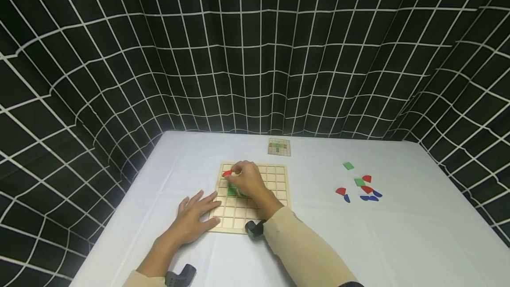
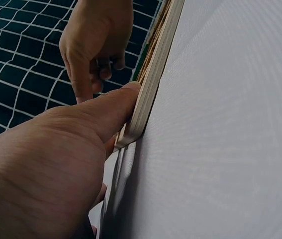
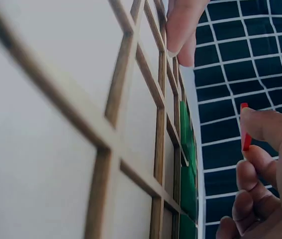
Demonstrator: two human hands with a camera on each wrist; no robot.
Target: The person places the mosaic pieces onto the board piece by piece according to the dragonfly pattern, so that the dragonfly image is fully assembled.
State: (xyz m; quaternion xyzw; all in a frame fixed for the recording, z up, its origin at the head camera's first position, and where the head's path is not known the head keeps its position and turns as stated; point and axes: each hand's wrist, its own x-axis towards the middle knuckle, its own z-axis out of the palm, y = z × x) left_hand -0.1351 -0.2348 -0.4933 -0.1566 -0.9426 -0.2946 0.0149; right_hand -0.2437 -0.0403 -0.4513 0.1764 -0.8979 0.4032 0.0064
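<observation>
A wooden grid board [image 1: 235,212] lies on the white table, divided into square cells by raised strips. My right hand [image 1: 249,180] is over its upper left part and pinches a red quarter-circle piece [image 1: 226,173] between thumb and finger. In the right wrist view the red piece [image 3: 245,127] is seen edge-on, above the board. Green pieces [image 1: 232,191] sit in cells below that hand, partly hidden by it. My left hand [image 1: 194,219] has its fingers spread, fingertips on the board's left edge; the left wrist view shows its thumb [image 2: 116,107] against the board's side.
At the right lie loose pieces: green squares [image 1: 348,165], red quarter circles [image 1: 367,179] and several blue pieces [image 1: 347,198]. A small card with a printed grid pattern [image 1: 279,147] lies behind the board. A black curtain with white grid lines [image 1: 275,65] surrounds the table.
</observation>
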